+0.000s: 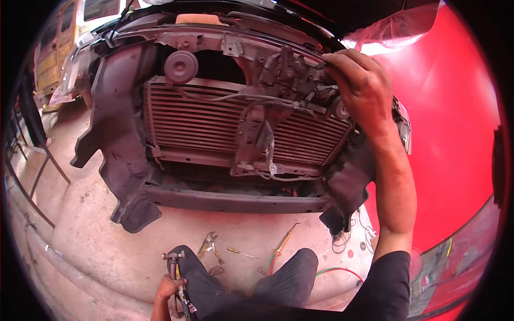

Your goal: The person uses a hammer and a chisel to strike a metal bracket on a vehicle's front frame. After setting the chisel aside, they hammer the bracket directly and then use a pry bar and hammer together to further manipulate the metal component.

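Note:
My left hand (168, 288) is closed around a hammer (173, 257), its head upright above my left thigh; another tool with dark, yellow-marked handles (184, 299) is in the same grasp. Up at the car's front, my right hand (364, 85) reaches to the top crossmember (251, 45). Its fingers are bent together, with fingertips right at the edge beside the dark hood latch assembly (292, 69); what they pinch is hidden. Below lie a finned radiator or condenser (193, 120), a central bracket (250, 136) and a round horn (181, 67).
Pliers (209, 246), a thin screwdriver-like tool (242, 252) and a torch (284, 241) with red and green hoses lie on the concrete floor (96, 214). A red panel (444, 134) stands at right. Metal frame legs (40, 171) and a rusty vehicle body (53, 53) are at left.

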`<action>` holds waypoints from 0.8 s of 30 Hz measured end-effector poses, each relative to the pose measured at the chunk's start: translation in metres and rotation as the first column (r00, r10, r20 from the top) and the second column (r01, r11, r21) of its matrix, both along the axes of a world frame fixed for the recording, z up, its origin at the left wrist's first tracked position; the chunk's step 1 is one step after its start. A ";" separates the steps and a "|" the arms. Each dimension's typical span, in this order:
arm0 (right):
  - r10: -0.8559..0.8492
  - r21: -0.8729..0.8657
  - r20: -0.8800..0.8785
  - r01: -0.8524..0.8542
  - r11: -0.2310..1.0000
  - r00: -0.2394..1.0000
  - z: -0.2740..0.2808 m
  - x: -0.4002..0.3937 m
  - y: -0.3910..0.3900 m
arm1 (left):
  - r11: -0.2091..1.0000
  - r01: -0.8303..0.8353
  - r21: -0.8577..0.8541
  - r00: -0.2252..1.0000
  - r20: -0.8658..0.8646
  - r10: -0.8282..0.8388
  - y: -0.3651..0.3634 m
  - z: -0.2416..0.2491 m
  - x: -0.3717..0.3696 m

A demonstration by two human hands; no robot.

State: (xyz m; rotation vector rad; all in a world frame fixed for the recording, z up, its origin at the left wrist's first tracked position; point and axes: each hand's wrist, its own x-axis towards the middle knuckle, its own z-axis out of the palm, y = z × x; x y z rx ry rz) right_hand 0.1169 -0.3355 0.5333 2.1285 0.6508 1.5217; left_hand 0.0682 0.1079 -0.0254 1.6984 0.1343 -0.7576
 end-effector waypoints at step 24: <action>0.706 0.786 0.347 -0.602 0.140 0.618 -0.043 0.079 0.007 | 0.997 -0.021 -0.079 0.993 -0.119 0.012 -0.001 0.004 0.002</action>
